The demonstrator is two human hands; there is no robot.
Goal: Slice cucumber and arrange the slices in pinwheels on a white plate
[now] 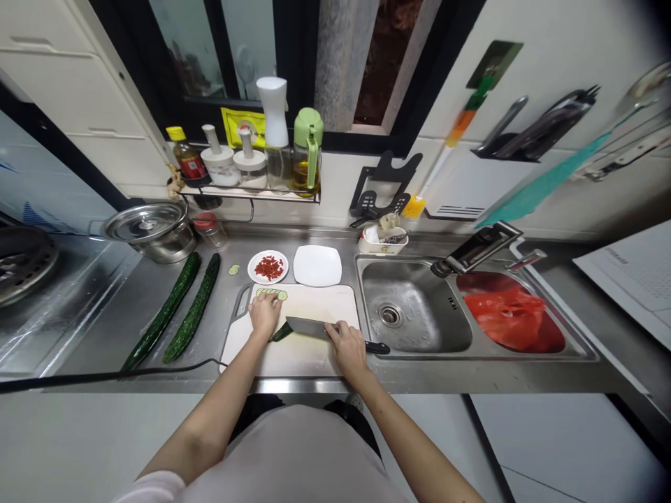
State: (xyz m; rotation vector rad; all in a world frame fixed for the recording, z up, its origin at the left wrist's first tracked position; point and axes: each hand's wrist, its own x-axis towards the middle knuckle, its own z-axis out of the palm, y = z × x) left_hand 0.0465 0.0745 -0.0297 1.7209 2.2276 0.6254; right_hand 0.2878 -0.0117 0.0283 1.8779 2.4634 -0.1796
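Observation:
A white cutting board [314,307] lies on the steel counter in front of me. My left hand [265,314] presses down on a piece of green cucumber [282,332], fingers curled over it. My right hand [347,346] grips the black handle of a kitchen knife [309,326], whose blade lies flat-on beside the cucumber piece, close to my left fingers. A row of cucumber slices [271,293] sits at the board's far left corner, just beyond my left hand.
Two whole cucumbers [181,311] lie left of the board, with one loose slice [233,269]. A plate of chopped red chilli [268,266] and an empty white plate [316,265] sit behind. Sink [414,314] with red bag [506,314] right; pot [149,230] left.

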